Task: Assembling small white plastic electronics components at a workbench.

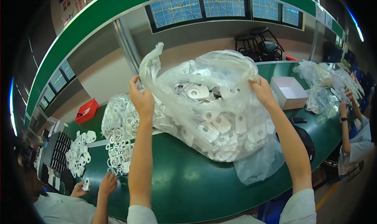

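A large translucent plastic bag (172, 96) stands on the green table (176, 188), in the middle of the scene and directly before the person, its mouth open and turned partly toward the viewer. It is filled with white flat parts (222, 124), many pierced by a round hole; some show uncovered at the mouth, others through the film. The left hand (142, 100) is raised at the left side of the mouth, beside an upright twist of plastic, fingers partly curled; whether it is closed on the film cannot be told. The right hand (262, 91) pinches the rim at the right side of the mouth, its fingertips partly hidden in the folds. A limp sheet of clear plastic (261, 165) lies at the near right foot of the bag. To the left are a smaller filled bag (114, 116), a heap of white ring-shaped pieces (119, 153), a second heap of white pieces (78, 155), a black slotted rack (61, 151) and, farther off, a red bin (87, 111). At the near left, a co-worker's hand (79, 190) holds one small part, the other hand (108, 183) being near the rings. To the right stand an open white box (290, 93) and, beyond it, crumpled clear bags (316, 76), near another co-worker's forearms (344, 124).
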Tool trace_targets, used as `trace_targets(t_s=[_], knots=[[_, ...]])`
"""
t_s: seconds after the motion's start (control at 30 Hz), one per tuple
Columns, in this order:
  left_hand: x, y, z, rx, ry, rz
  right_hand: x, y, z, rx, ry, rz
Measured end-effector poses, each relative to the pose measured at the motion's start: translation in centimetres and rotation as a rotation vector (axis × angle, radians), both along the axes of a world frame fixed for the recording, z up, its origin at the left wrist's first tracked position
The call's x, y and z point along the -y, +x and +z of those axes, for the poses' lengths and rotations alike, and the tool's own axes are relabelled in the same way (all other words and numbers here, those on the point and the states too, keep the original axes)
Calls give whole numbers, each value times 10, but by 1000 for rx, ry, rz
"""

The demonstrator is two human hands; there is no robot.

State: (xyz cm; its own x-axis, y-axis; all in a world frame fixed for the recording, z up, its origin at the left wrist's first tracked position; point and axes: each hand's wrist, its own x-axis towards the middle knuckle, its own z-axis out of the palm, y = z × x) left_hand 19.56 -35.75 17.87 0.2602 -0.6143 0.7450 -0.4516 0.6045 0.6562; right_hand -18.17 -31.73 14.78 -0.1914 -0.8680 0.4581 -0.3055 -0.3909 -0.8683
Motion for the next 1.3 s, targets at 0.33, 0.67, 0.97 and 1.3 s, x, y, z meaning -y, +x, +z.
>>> trace_targets(t_s=[0.33, 0.67, 0.97, 1.3], knots=[[-72, -41, -71, 1231, 55, -73, -87, -33, -50, -302, -22, -296], [-84, 12, -93, 775, -129, -25, -35, -134, -123, -289, 2, -538], [-40, 20, -109, 176, 75, 27, 42, -7, -26, -292, -30, 19], [77, -60, -49, -539, 203, -423, 110, 2, -61, 313, -41, -322]])
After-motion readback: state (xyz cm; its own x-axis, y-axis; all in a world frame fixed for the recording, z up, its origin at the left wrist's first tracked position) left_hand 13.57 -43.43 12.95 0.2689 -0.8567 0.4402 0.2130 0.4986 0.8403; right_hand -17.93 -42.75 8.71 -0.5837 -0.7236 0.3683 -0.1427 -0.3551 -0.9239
